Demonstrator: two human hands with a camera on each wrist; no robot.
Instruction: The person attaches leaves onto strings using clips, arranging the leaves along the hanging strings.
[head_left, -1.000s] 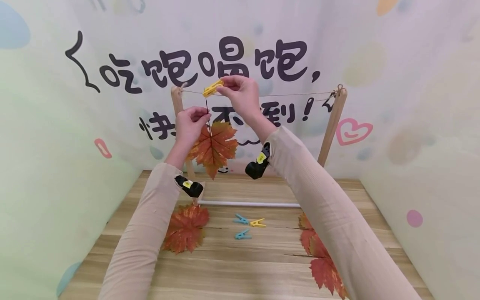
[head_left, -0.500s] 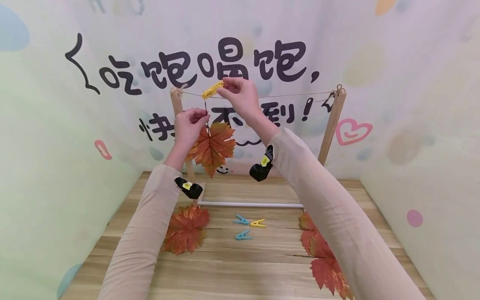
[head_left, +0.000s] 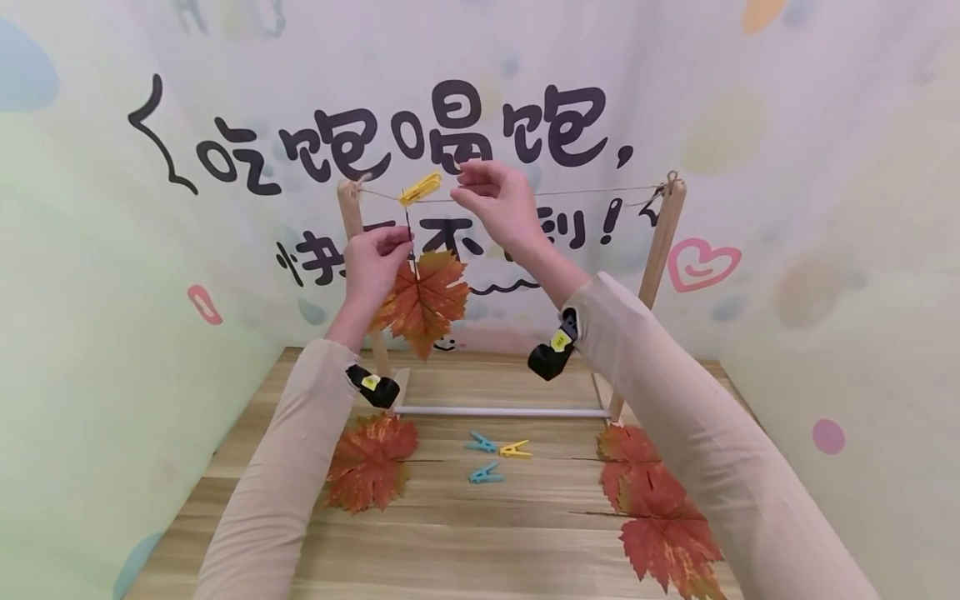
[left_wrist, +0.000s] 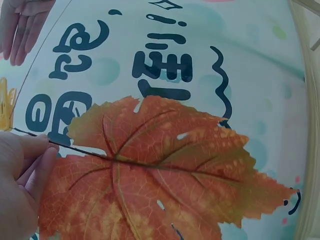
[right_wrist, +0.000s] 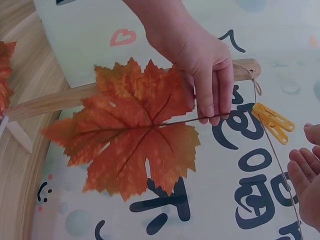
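A yellow clothespin (head_left: 421, 189) sits on the twine (head_left: 570, 192), near the left post, with the top of the leaf's dark stem at its jaws. Below it hangs an orange maple leaf (head_left: 422, 302). My left hand (head_left: 375, 262) pinches that stem between thumb and fingers, just under the clothespin; the right wrist view shows this grip on the stem (right_wrist: 192, 121) clearly. To the right of the clothespin, my right hand (head_left: 501, 204) is apart from it, fingers loosely bent and holding nothing. In the left wrist view the clothespin (left_wrist: 7, 104) is partly cut off.
Wooden posts (head_left: 660, 250) hold the twine, with a white rod (head_left: 502, 412) low between them. On the table (head_left: 480, 542) lie blue clothespins (head_left: 486, 473), another yellow clothespin (head_left: 515, 449), a red leaf (head_left: 372, 462) at left and more red leaves (head_left: 667, 533) at right.
My right hand has let go of the yellow clothespin and moved right, away from it. The clothespin stays on the twine. My left hand still pinches the leaf's stem.
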